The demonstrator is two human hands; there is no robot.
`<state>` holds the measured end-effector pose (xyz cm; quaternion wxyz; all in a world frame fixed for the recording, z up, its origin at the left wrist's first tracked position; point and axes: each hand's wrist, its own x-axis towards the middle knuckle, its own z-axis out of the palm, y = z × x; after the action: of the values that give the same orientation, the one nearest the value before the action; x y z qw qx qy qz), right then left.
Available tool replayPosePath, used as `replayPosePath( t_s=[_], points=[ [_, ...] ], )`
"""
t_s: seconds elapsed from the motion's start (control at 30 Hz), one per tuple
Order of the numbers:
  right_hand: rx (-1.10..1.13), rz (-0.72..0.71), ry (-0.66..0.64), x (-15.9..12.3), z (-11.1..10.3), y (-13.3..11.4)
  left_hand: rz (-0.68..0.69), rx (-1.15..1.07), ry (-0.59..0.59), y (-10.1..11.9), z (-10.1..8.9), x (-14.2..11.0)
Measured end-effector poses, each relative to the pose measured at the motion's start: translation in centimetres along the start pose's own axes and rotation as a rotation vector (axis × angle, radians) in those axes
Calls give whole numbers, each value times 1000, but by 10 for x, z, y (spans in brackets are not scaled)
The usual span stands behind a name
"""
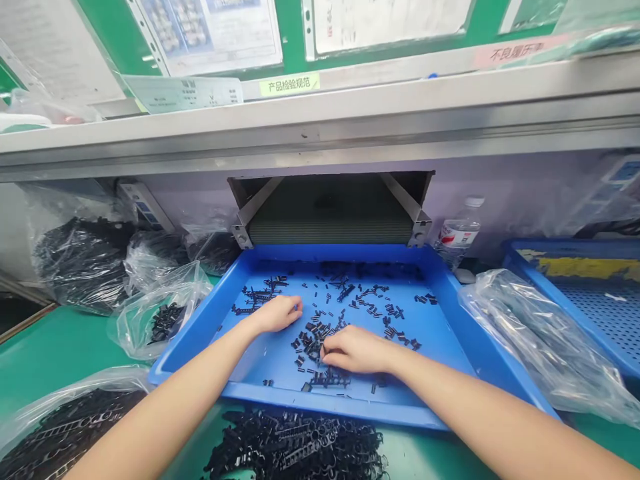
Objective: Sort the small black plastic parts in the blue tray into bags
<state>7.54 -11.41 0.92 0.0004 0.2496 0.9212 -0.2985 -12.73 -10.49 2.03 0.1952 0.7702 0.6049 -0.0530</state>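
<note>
Small black plastic parts (313,337) lie scattered across a shallow blue tray (270,395). My left hand (278,313) is over the tray's left half, its fingers curled in; whatever they hold, if anything, is hidden. Beside it, toward the tray's far left, is a group of black sprue-like pieces (260,295). Low over the main pile is my right hand (357,349), thumb and fingers pinched together. A small dark part shows at those fingertips, partly covered by the hand. More loose pieces spread to the right and rear of the tray.
A heap of black runner frames (300,447) lies before the tray. Plastic bags of black parts (83,267) stand left. A conveyor belt (330,213) ends behind the tray. At right are a water bottle (459,233), clear bags (545,340) and a blue perforated basket (590,300).
</note>
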Motion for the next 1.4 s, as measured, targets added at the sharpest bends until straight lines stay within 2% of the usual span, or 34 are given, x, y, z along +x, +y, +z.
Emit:
replayPosePath(
  t_s=[0.07,0.17,0.27,0.37,0.47,0.53,0.67,0.8,0.93,1.03,1.1,1.23,1.4],
  points=[
    [-23,65,68,-4,-12,5,23,9,-13,0,2,0],
    [-81,222,167,-15,-34,17,41,6,-93,2,5,-4],
    [-141,381,170,-27,-50,31,36,-3,-166,6,7,-8],
    [-174,499,137,-33,-54,36,19,-8,-190,10,10,-9],
    [-203,553,161,-29,-48,26,24,-27,-189,14,15,-7],
    [-206,526,157,-23,-39,15,56,-48,-181,16,19,-5],
    [-158,402,14,-10,-14,1,120,-91,-162,23,26,-2],
    [-71,390,-44,-2,0,3,160,-173,-143,29,31,-1],
    [90,418,20,2,2,12,171,-353,-123,36,38,3],
    [288,468,49,5,1,19,105,-573,-136,44,40,7],
    [471,483,53,6,-1,23,37,-771,-188,51,39,11],
    [889,487,86,2,-11,25,-100,-1162,-280,63,29,18],
    [1237,495,203,-7,-29,27,-164,-1448,-243,62,12,19]
  ],
)
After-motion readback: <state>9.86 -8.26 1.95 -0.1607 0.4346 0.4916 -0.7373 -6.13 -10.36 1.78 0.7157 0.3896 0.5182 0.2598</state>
